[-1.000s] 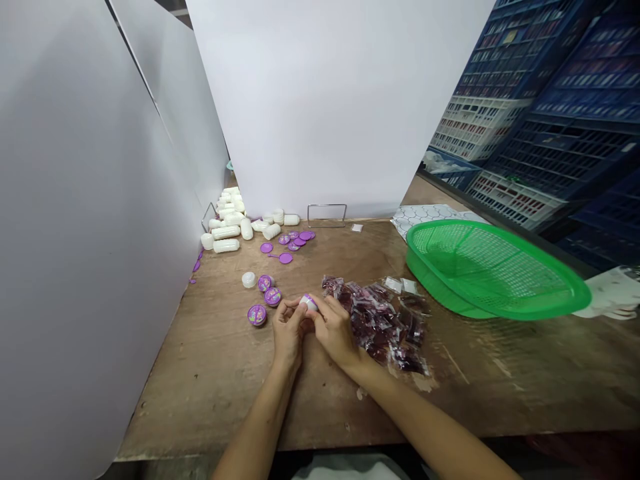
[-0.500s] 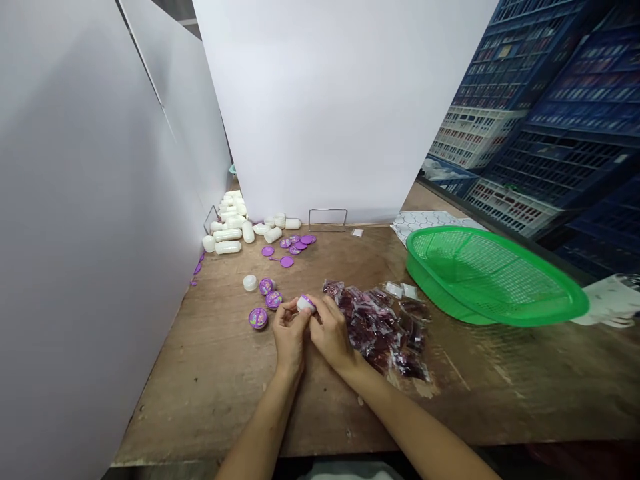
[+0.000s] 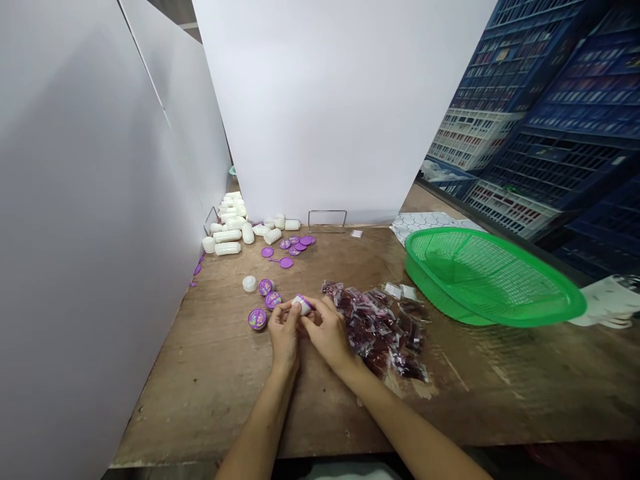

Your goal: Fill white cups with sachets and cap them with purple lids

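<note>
Between both hands is a small white cup with a purple lid [image 3: 303, 306]. My left hand [image 3: 284, 331] pinches it from the left, and my right hand [image 3: 327, 331] grips its lid edge from the right. Just left of the hands sit several lidded cups with printed purple tops [image 3: 257, 319], and a plain white cup [image 3: 249, 284] stands behind them. Beside my right hand lies a heap of clear sachets with dark purple contents [image 3: 377, 327]. Loose purple lids [image 3: 286, 263] are scattered farther back.
Stacked white cups [image 3: 227, 235] lie at the back left by the white panel [image 3: 345, 120]. A green plastic basket [image 3: 493, 313] stands on the right of the wooden table [image 3: 210, 400]. Small white packets [image 3: 409, 293] lie behind the sachets. Blue crates [image 3: 555, 160] are stacked beyond.
The held cup has shifted slightly left and turned, with more of its white side showing. Both hands have stayed closed on it; the things on the table have not moved.
</note>
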The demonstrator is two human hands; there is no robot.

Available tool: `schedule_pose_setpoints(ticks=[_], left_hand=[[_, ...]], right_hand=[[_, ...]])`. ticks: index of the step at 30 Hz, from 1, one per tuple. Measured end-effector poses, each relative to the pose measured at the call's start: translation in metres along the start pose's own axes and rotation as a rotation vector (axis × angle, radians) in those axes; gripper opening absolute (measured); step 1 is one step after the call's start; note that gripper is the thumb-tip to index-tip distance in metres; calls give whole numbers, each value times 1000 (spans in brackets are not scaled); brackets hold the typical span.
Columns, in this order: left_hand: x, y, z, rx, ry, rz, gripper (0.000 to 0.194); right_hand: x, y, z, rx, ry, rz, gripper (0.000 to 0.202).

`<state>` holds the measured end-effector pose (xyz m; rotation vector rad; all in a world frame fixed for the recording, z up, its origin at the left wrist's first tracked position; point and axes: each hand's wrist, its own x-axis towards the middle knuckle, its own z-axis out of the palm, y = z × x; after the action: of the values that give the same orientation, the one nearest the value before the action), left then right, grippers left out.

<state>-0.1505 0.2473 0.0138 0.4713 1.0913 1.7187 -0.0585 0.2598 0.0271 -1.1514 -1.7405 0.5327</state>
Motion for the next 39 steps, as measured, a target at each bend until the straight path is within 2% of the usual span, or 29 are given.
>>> schedule_pose_setpoints(ticks=[3, 5, 11, 19, 23, 25, 27, 29, 31, 33, 35, 39], left_hand=[[1, -1, 0, 27, -12, 5, 37], [0, 1, 1, 100, -30, 5, 37], [-5, 7, 4, 288, -54, 237, 37], [-3, 5, 2, 302, -22, 306, 33], [-3, 3, 1, 331, -43, 383, 28], [-5, 3, -1, 347, -82, 365, 29], [-7, 8, -7, 414, -98, 331, 31], [-9, 16, -17, 575, -72, 369, 35], [-11, 27, -30, 802, -15, 495, 34], [-11, 36, -44, 1026, 68, 612, 29], [-7, 41, -56, 1155, 126, 655, 24], [2, 39, -70, 1171, 31, 642, 12]], right_hand=[[-2, 5, -1, 10, 58, -31, 31], [-2, 8, -1, -7, 46, -57, 33], [1, 7, -3, -86, -29, -89, 40], [0, 4, 6, -31, 4, -66, 34], [1, 3, -1, 58, -70, -74, 44], [3, 2, -6, 65, -120, -91, 46], [10, 2, -11, 65, -237, -121, 48], [27, 5, -12, 68, -419, -170, 49], [55, 11, -7, -9, -532, -142, 45], [92, 22, 4, -164, -511, -25, 41], [130, 37, 19, -306, -440, 94, 42], [186, 69, 45, -422, -419, 185, 46]])
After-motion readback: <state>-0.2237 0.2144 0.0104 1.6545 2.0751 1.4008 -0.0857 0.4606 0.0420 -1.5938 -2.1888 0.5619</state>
